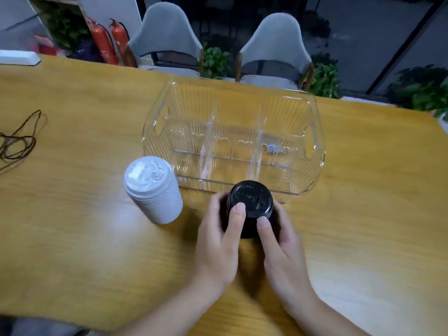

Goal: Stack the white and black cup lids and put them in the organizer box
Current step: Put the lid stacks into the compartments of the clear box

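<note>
Both hands, left hand [218, 238] and right hand [278, 241], clasped our black lid stack [249, 207]; uneven squeezing risked toppling it; organizer box [312, 132] at twelve o'clock.

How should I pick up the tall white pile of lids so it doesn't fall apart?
Probably best to grip the white lid stack round its ribbed sides, low down near the table, one hand on each side. It is a tall, leaning column of loose lids, so lifting by the top lid alone would likely take off only that one. Both hands hold the black lid stack that same way.
</note>
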`<state>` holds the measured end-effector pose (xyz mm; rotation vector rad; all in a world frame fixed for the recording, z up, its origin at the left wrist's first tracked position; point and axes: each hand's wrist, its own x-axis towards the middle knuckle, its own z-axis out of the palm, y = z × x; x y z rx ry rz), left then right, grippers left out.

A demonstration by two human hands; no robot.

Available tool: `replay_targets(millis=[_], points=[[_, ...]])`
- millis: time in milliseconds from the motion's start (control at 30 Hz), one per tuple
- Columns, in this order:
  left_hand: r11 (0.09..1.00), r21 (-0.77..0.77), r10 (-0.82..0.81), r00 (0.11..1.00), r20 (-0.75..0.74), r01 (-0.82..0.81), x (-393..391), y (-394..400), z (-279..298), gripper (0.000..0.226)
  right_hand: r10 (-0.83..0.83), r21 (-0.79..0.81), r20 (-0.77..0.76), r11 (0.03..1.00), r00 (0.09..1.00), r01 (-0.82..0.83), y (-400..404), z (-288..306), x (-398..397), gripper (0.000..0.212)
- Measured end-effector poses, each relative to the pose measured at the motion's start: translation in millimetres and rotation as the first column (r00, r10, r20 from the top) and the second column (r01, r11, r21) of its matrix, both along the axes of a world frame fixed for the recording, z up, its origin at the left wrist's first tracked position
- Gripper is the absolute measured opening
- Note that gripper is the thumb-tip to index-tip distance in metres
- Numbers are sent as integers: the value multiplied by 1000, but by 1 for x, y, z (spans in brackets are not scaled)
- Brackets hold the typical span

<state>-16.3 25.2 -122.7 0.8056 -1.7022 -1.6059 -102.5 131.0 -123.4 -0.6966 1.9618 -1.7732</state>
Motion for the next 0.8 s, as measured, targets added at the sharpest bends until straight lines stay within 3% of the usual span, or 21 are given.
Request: replay_targets(millis=[167, 333, 400, 467, 533, 633, 800], points=[[998, 61, -14, 983, 183, 3, 4, 2, 22, 44, 19, 113, 68, 993, 998, -26, 1, 21, 3, 46], [990, 138, -97, 903, 418, 43, 9, 3, 58, 41, 119, 223, 152, 963, 981, -152, 11, 63, 4, 47], [986, 153, -130, 873, 469, 65, 9, 1, 70, 52, 155, 241, 205, 949, 966, -203, 13, 80, 0, 49], [980, 183, -162, 842, 514, 77, 13, 1, 82, 77, 186, 249, 260, 935, 947, -252, 15, 97, -5, 52], [974, 217, -180, 812, 556, 67, 21, -1, 93, 81, 176, 293, 286, 920, 942, -261, 18, 111, -9, 66], [970, 232, -194, 809, 555, 73, 34, -2, 114, 71, 141, 403, 232, 887, 962, -227, 24, 128, -15, 84], [983, 175, -143, 835, 531, 57, 51, 0, 154, 51, 206, 436, -52, 885, 977, -163, 19, 165, -16, 65]])
